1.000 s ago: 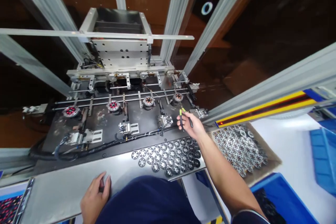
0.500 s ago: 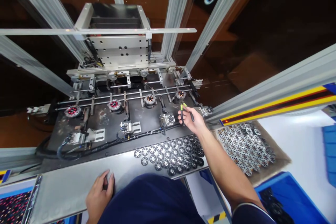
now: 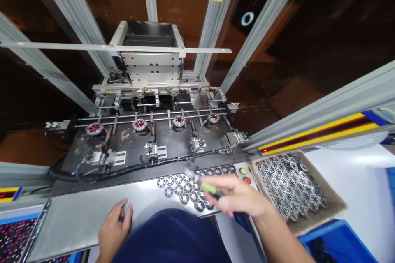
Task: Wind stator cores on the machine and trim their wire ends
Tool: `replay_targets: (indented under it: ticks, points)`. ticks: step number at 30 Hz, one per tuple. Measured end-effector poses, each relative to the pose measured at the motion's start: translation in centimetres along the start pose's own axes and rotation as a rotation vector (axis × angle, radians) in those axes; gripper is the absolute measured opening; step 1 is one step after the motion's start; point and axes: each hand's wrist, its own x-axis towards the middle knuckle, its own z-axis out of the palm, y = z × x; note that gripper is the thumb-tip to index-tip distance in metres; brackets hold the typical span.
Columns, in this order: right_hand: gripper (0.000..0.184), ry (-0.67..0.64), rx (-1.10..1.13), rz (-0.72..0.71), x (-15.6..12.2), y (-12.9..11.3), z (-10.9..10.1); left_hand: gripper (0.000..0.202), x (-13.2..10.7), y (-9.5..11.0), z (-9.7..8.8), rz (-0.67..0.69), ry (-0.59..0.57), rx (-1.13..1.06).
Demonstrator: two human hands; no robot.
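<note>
My right hand (image 3: 237,195) is blurred by motion above the near rows of black round stator cores (image 3: 185,185) on the steel shelf (image 3: 70,218). Its fingers are closed on a small cutter with yellow-green handles (image 3: 207,187). My left hand (image 3: 115,230) lies flat on the shelf's near edge, fingers stretched out, holding nothing. On the black machine deck (image 3: 173,137) behind, several wound cores with red and copper wire (image 3: 140,125) sit in a row of fixtures.
A cardboard tray of silvery cores (image 3: 290,185) stands at the right, with a blue bin (image 3: 339,242) below it. Yellow and red buttons (image 3: 245,176) sit at the shelf's right end. Aluminium frame posts (image 3: 216,20) surround the machine. A bin of red-wound parts (image 3: 12,242) is at lower left.
My right hand has drawn back from the rightmost fixture on the deck toward me, still holding the cutter, and now hovers over the black cores. The left hand has stayed in place.
</note>
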Motion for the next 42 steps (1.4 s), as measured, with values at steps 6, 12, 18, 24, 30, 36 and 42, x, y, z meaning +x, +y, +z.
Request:
replay_targets:
  ticks: [6, 12, 18, 24, 30, 36, 42]
  points:
    - [0.061, -0.189, -0.538, 0.276, 9.6, 5.9, 7.3, 0.048, 0.4, 2.2, -1.5, -0.165, -0.140, -0.190]
    - [0.057, -0.072, -1.047, 0.188, 15.9, 10.3, 14.2, 0.066, -0.4, 4.4, -2.4, -0.342, -0.445, -0.492]
    - [0.071, -0.033, -1.388, 0.203, 16.3, 12.4, 15.9, 0.034, -0.9, 4.1, -2.9, -0.365, -0.445, -0.470]
    - [0.058, -0.139, -1.576, 0.143, 15.9, 10.6, 15.1, 0.023, -0.4, 3.4, -3.8, -0.198, -0.267, -0.178]
    - [0.033, -0.208, -1.621, -0.186, 14.2, 0.4, 9.7, 0.022, 2.2, 1.8, -9.6, -0.034, -0.145, 0.049]
    - [0.028, -0.016, -1.751, -0.374, 21.3, -9.5, 3.4, 0.039, 14.8, 1.9, -18.8, 0.189, 0.056, 0.230]
    - [0.032, -0.042, -1.755, -0.504, 29.9, -9.0, 0.6, 0.039, 27.4, 3.8, -17.0, 0.468, -0.062, 0.393]
